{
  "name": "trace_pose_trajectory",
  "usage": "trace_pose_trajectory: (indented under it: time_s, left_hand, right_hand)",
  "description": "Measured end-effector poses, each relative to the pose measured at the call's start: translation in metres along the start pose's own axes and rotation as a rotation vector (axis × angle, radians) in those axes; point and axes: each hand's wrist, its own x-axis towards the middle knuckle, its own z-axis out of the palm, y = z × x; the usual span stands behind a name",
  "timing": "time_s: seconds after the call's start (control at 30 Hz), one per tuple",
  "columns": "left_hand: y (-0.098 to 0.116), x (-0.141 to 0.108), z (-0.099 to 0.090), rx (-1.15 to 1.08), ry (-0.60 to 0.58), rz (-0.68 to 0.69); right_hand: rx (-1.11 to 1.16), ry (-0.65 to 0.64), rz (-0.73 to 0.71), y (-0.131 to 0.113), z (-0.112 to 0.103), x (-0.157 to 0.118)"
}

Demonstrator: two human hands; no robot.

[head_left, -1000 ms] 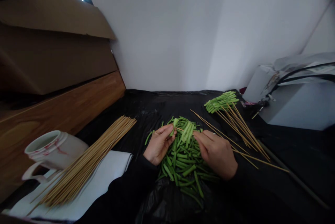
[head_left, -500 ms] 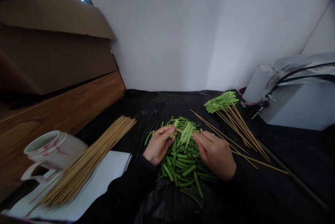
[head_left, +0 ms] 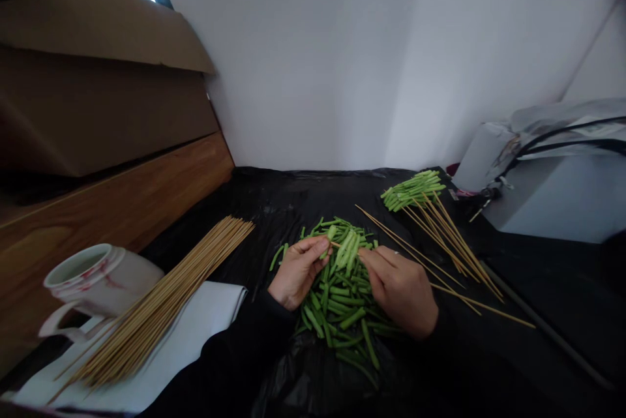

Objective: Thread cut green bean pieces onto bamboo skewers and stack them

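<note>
My right hand point(head_left: 403, 291) is closed round a bamboo skewer point(head_left: 489, 306), whose long tail sticks out to the right past the wrist. Several pieces of green bean point(head_left: 348, 250) are threaded side by side near its left end. Between thumb and fingers, my left hand point(head_left: 299, 269) pinches one more green bean piece point(head_left: 332, 233) at the skewer's tip. Whether the tip has entered that piece I cannot tell. Both hands are above a loose pile of cut green beans point(head_left: 342, 317) on black plastic sheeting point(head_left: 293, 196).
Finished bean skewers point(head_left: 413, 190) lie at the back right, with loose skewers point(head_left: 386, 230) nearer. To the left, a thick bundle of skewers point(head_left: 166, 307) rests on white paper point(head_left: 215, 307) beside a mug point(head_left: 107, 278). A cardboard box point(head_left: 107, 105) stands behind; a white box point(head_left: 557, 196) is far right.
The held skewer and my right hand have shifted slightly left. The bean piece in my left hand has moved a little to the right, and both grips stay closed.
</note>
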Motion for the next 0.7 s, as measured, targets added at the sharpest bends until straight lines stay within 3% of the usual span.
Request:
trace_pose_trajectory:
  time_s: [0.7]
  left_hand:
    - [-0.0016, -0.0081, 0.0082, 0.079, -0.047, 0.0]
  right_hand:
    - [0.054, 0.029, -0.002, -0.0047, 0.0032, -0.0024]
